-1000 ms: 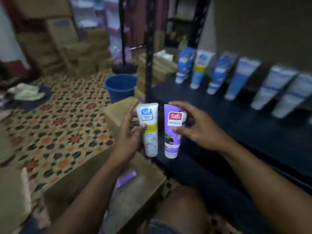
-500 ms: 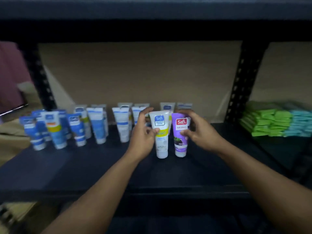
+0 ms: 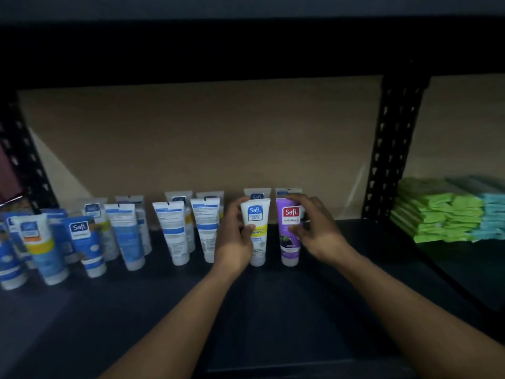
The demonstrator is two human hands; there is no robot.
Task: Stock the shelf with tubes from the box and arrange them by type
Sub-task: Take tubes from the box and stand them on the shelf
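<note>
Two tubes set cap-down at the right end of the front row.
The left hand [image 3: 235, 237] wraps its fingers round the white tube with the yellow band [image 3: 257, 242], and the right hand [image 3: 318, 233] curls thumb and fingers about the purple tube [image 3: 289, 247]. Both tubes stand upright on the dark shelf [image 3: 273, 318], side by side, labels forward. Placed beside the blue-and-white tubes [image 3: 172, 233], each seemingly starts its own type's column, the hands steadying them against tipping.

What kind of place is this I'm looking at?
Likely a shop stockroom or store aisle: a metal rack with slotted uprights, rows of same-brand tubes standing on it, and stacked green packs. The left hand holds a white tube, the right hand a purple tube.
</note>
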